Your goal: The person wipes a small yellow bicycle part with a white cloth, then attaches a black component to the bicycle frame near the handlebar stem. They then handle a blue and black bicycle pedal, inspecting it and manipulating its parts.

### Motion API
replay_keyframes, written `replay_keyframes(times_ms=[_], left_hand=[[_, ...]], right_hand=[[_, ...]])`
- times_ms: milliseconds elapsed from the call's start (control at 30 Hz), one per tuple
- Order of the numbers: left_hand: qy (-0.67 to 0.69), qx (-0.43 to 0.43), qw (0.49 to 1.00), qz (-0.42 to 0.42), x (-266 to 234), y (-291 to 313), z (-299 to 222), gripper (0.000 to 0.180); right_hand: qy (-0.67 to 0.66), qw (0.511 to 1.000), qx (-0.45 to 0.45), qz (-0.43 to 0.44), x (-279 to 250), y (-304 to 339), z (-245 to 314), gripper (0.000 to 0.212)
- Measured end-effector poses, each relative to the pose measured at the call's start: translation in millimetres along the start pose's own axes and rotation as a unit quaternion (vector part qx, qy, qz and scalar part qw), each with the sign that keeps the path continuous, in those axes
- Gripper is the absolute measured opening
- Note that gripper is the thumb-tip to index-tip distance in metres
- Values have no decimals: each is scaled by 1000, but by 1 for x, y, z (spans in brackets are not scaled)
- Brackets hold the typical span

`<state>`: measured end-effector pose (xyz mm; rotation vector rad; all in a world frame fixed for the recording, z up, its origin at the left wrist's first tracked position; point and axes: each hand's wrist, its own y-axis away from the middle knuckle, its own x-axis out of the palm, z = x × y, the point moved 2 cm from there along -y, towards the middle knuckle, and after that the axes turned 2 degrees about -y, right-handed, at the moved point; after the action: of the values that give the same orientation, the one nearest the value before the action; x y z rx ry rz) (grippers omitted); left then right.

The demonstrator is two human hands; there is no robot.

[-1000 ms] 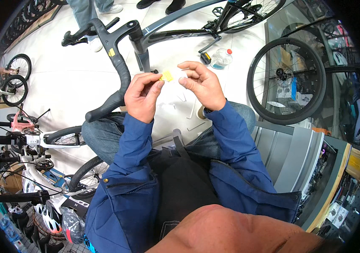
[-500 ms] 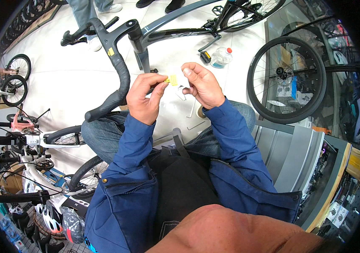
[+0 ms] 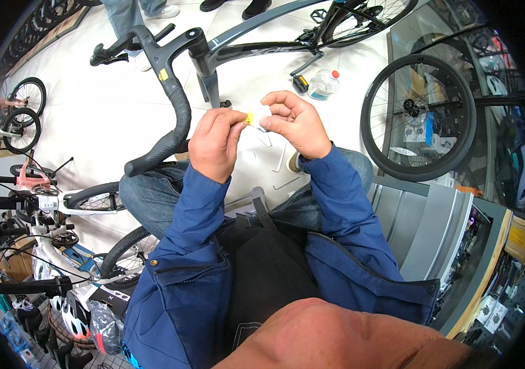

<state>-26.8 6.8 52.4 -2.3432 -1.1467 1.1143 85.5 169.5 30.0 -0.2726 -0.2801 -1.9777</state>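
My left hand (image 3: 213, 144) pinches a small yellow label (image 3: 249, 119) between thumb and fingertips. Close beside it, my right hand (image 3: 301, 128) has thumb and forefinger closed on a small white piece (image 3: 262, 113), perhaps paper, that meets the label. My fingertips partly cover both pieces. Ahead of my hands stands a dark grey road bicycle (image 3: 244, 52), wheelless at the fork. Its black-taped drop handlebar (image 3: 180, 104) curves down just left of my left hand and carries a yellow sticker (image 3: 163, 74).
A clear bottle with a red cap (image 3: 323, 85) stands on the floor beyond my right hand. A loose wheel (image 3: 367, 117) leans against a glass case at right. Bent thin rods (image 3: 276, 168) lie between my knees. White bicycles (image 3: 50, 246) crowd the left; another person's legs (image 3: 124, 18) are at the far side.
My right hand's thumb and fingers have come in to the white piece beside the label. The yellow label now shows less, and my left hand has turned slightly.
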Motion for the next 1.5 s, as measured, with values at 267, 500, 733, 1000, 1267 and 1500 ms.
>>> replay_keyframes(times_ms=[267, 500, 733, 1000, 1267, 1500], left_hand=[[37, -27, 999, 14, 8, 5, 0, 17], [51, -14, 999, -7, 12, 7, 0, 18], [116, -42, 992, 17, 5, 4, 4, 20], [143, -90, 984, 63, 3, 6, 3, 24], [275, -228, 934, 14, 19, 17, 11, 26], [323, -266, 907, 32, 21, 23, 20, 28]], right_hand=[[63, 998, -25, -12, 9, 1, -8, 29], [17, 998, -24, -48, 12, -1, -16, 26], [23, 998, 42, 44, -3, -1, -1, 24], [50, 998, 39, -10, 0, 1, -4, 22], [15, 998, -38, -41, 14, 0, -10, 20], [181, 983, -37, -7, 5, 4, 2, 23]])
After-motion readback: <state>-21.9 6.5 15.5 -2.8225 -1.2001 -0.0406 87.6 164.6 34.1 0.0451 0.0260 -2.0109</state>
